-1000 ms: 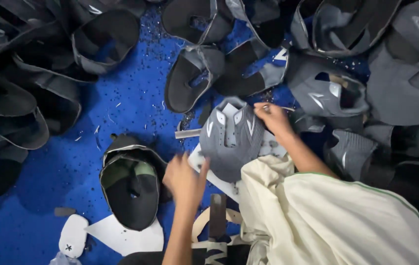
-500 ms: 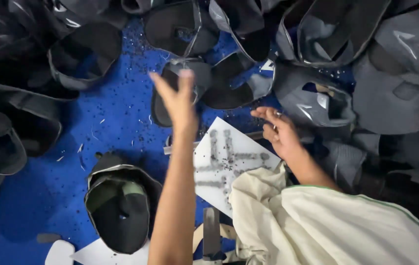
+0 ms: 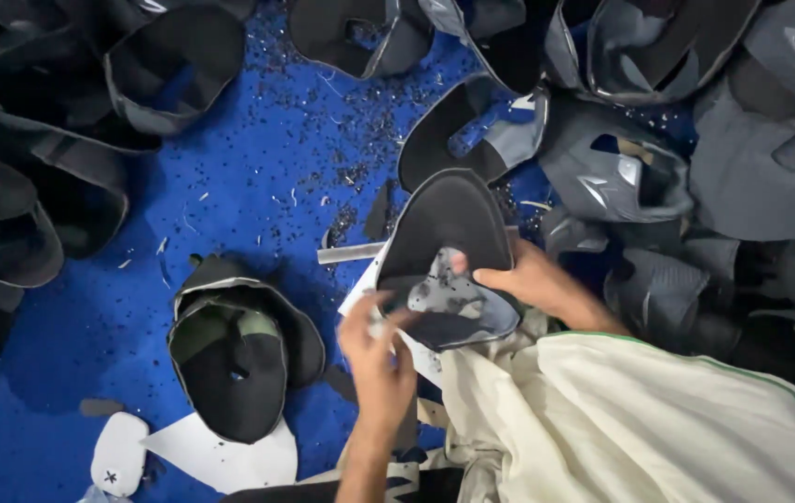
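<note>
One cam only, worn on the head, looking almost straight down. It's sitting close over the work, w/ both forearms entering from the bottom edge. The blue floor [image 3: 230,186] is filling the centre of the frame, dark shoe uppers [image 3: 174,65] ringing the top & sides. No 2nd view sharing anything.

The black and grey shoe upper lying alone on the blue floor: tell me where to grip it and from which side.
Grip the shoe upper by its pale grey rim at the top, coming from above. It lies mouth up and apart from the piles, so that edge stands free to pinch. The left hand is nearest; the right hand holds another upper.
</note>
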